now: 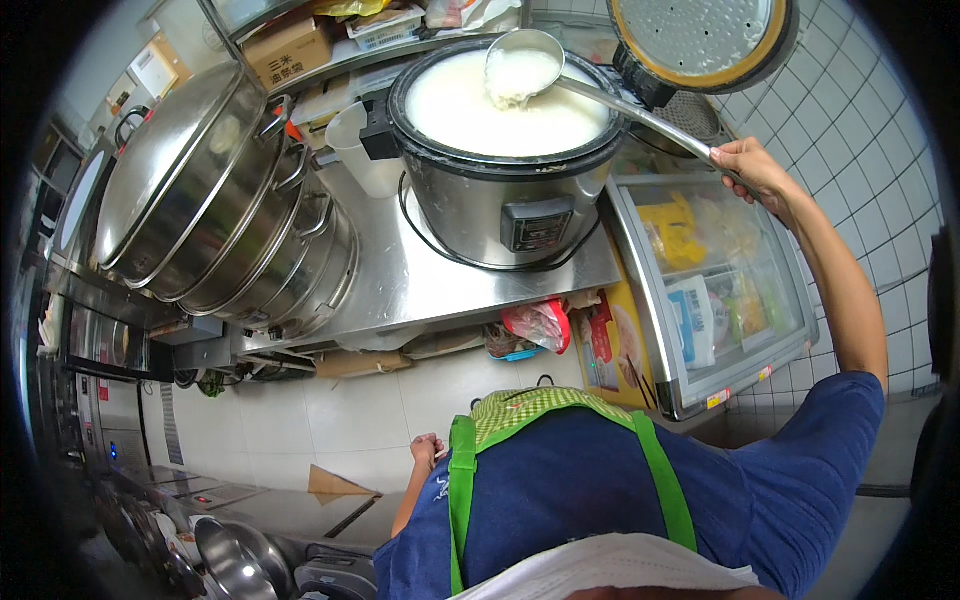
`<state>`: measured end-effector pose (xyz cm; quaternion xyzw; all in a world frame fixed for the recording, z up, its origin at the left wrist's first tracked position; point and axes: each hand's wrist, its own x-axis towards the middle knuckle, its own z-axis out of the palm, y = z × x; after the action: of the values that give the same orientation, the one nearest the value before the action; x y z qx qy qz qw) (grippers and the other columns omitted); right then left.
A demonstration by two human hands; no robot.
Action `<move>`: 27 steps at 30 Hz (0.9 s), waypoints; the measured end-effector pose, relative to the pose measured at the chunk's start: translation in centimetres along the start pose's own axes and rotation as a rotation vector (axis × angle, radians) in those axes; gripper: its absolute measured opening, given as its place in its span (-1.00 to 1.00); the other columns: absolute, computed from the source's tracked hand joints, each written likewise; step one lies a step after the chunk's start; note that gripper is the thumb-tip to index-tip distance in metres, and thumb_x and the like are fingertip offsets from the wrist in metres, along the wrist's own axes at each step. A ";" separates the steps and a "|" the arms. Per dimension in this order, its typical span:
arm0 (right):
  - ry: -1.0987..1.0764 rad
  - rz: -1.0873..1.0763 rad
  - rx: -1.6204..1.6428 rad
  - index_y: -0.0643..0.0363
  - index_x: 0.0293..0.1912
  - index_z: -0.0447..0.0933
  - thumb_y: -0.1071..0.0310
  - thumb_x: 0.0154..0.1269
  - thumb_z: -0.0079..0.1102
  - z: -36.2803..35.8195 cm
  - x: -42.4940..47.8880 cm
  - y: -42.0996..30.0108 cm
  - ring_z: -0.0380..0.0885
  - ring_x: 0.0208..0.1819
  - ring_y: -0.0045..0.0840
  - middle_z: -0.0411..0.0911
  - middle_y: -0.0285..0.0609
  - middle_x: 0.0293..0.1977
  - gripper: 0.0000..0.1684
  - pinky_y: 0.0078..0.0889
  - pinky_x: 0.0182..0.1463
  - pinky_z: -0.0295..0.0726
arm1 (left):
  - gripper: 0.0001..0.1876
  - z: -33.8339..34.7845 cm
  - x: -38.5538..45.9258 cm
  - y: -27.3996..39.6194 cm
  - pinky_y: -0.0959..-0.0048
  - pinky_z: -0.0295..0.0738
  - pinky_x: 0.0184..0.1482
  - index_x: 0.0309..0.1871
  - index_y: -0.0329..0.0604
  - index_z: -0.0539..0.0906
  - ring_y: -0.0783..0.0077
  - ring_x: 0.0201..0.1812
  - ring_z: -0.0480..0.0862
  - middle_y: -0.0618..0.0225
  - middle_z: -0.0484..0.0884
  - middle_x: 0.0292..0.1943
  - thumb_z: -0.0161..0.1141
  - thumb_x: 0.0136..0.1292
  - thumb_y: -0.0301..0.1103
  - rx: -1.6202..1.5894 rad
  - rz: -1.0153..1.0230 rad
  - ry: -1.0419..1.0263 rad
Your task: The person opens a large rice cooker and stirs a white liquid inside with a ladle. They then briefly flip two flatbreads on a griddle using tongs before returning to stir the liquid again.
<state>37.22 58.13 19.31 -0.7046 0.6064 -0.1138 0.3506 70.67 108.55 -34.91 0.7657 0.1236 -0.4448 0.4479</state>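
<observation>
My right hand (752,169) grips the handle of a long metal ladle (637,112). The ladle's bowl is tilted above a large electric rice cooker (480,202) and holds white, lumpy porridge (517,75). More pale porridge (450,112) fills the cooker nearly to its rim. Behind and to the right, the cooker's lid (697,34) stands raised, with white drops on its perforated inner plate. My left hand (427,448) hangs low beside my body, fingers curled; whether anything is in it cannot be made out.
Stacked steel steamer tiers (217,202) stand left of the cooker on a steel worktop (367,277). Between them is a white plastic jug (367,150). A glass-topped freezer (720,292) with packaged goods adjoins on the right. Shelving behind holds a cardboard box (289,54). Steel bowls (240,559) lie lower left.
</observation>
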 end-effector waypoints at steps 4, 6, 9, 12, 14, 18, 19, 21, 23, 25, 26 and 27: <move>0.015 -0.026 -0.004 0.05 -0.39 0.50 0.09 0.42 0.07 0.2 1.6 -0.3 0.24 -0.76 -0.77 0.35 -0.45 -0.69 -0.69 -0.62 -0.73 0.13 | -0.96 -1.8 6.0 -7.4 0.44 0.56 -0.60 -0.24 -0.29 0.50 0.43 -0.64 0.53 0.25 0.58 -0.54 0.13 0.29 -0.56 -0.077 -0.020 -0.024; 0.046 -0.052 -0.006 0.08 -0.36 0.53 0.09 0.41 0.09 0.1 2.2 0.0 0.23 -0.74 -0.77 0.36 -0.44 -0.67 -0.70 -0.60 -0.72 0.13 | -0.96 -1.9 8.0 -9.5 0.45 0.56 -0.60 -0.24 -0.31 0.49 0.43 -0.66 0.53 0.24 0.58 -0.55 0.12 0.28 -0.57 -0.124 -0.055 -0.041; 0.123 -0.105 -0.065 0.14 -0.25 0.59 0.09 0.38 0.12 -0.9 2.6 0.1 0.20 -0.73 -0.76 0.36 -0.41 -0.65 -0.70 -0.57 -0.69 0.13 | -0.96 -1.5 8.0 -9.5 0.45 0.57 -0.60 -0.25 -0.34 0.49 0.42 -0.66 0.54 0.21 0.58 -0.55 0.12 0.28 -0.58 -0.161 -0.068 -0.059; 0.187 -0.169 -0.205 0.25 -0.03 0.60 0.12 0.38 0.12 -1.9 2.9 -0.8 0.36 -0.65 -0.64 0.45 -0.30 -0.60 -0.61 -0.46 -0.61 0.28 | -0.96 -1.7 8.7 -9.7 0.43 0.60 -0.58 -0.26 -0.36 0.49 0.41 -0.63 0.56 0.21 0.58 -0.55 0.12 0.27 -0.58 -0.157 -0.017 -0.065; 0.264 -0.294 -0.379 0.29 -0.03 0.58 0.13 0.38 0.12 -2.3 4.0 -0.6 0.48 -0.52 -0.55 0.52 -0.23 -0.55 -0.60 -0.36 -0.48 0.40 | -0.95 -1.7 9.2 -9.6 0.43 0.61 -0.58 -0.26 -0.38 0.49 0.40 -0.62 0.57 0.21 0.58 -0.54 0.12 0.27 -0.58 -0.158 0.034 -0.045; 0.535 -0.545 -0.730 0.23 0.01 0.57 0.10 0.36 0.12 -2.2 4.7 -1.4 0.59 -0.41 -0.29 0.59 -0.09 -0.48 -0.58 -0.22 -0.33 0.50 | -0.96 -1.4 9.5 -9.4 0.45 0.63 -0.56 -0.26 -0.40 0.51 0.40 -0.59 0.59 0.22 0.59 -0.52 0.13 0.26 -0.59 -0.139 0.046 -0.044; 0.598 -0.560 -0.809 0.21 0.01 0.57 0.09 0.36 0.12 -1.9 4.0 -2.3 0.61 -0.36 -0.21 0.60 -0.05 -0.45 -0.59 -0.18 -0.31 0.51 | -0.96 -1.2 9.4 -9.2 0.45 0.63 -0.56 -0.26 -0.40 0.51 0.41 -0.59 0.59 0.22 0.59 -0.51 0.13 0.26 -0.60 -0.127 0.045 -0.053; 0.701 -0.684 -0.949 0.17 0.02 0.54 0.11 0.37 0.10 -2.2 4.0 -2.9 0.59 -0.34 -0.17 0.58 -0.05 -0.43 -0.61 -0.15 -0.32 0.50 | -0.96 -0.9 9.2 -8.8 0.46 0.63 -0.56 -0.26 -0.40 0.52 0.41 -0.59 0.59 0.22 0.60 -0.50 0.13 0.26 -0.60 -0.115 0.040 -0.057; 0.766 -0.797 -1.100 0.14 0.03 0.51 0.14 0.38 0.08 -2.6 4.3 -3.7 0.58 -0.34 -0.17 0.54 -0.06 -0.42 -0.65 -0.13 -0.32 0.49 | -0.96 -0.3 9.0 -8.7 0.46 0.63 -0.56 -0.26 -0.40 0.52 0.41 -0.59 0.59 0.22 0.60 -0.50 0.13 0.25 -0.61 -0.116 0.031 -0.047; 0.789 -0.895 -1.259 0.11 0.06 0.47 0.20 0.39 0.05 -2.9 4.9 -4.6 0.56 -0.36 -0.22 0.48 -0.10 -0.44 -0.67 -0.15 -0.32 0.47 | -0.96 -0.2 9.1 -8.9 0.46 0.63 -0.56 -0.26 -0.40 0.52 0.42 -0.59 0.59 0.22 0.60 -0.50 0.13 0.25 -0.61 -0.130 0.024 -0.039; 0.798 -0.916 -1.300 0.11 0.06 0.46 0.22 0.38 0.05 -2.9 5.4 -5.0 0.55 -0.36 -0.24 0.46 -0.11 -0.45 -0.68 -0.17 -0.31 0.47 | -0.96 -0.1 9.2 -9.1 0.46 0.63 -0.56 -0.26 -0.40 0.52 0.42 -0.59 0.59 0.22 0.60 -0.50 0.13 0.25 -0.61 -0.138 0.020 -0.036; 0.806 -0.938 -1.337 0.10 0.06 0.45 0.25 0.37 0.05 -2.8 6.1 -5.3 0.54 -0.37 -0.26 0.44 -0.12 -0.46 -0.69 -0.19 -0.30 0.46 | -0.96 -0.1 9.2 -9.3 0.46 0.63 -0.57 -0.25 -0.40 0.52 0.42 -0.59 0.59 0.23 0.60 -0.50 0.12 0.25 -0.61 -0.137 0.022 -0.039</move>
<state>41.10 51.53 23.06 -0.8424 0.2738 -0.1070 -0.4517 70.60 111.99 -47.53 0.7257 0.1365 -0.4451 0.5066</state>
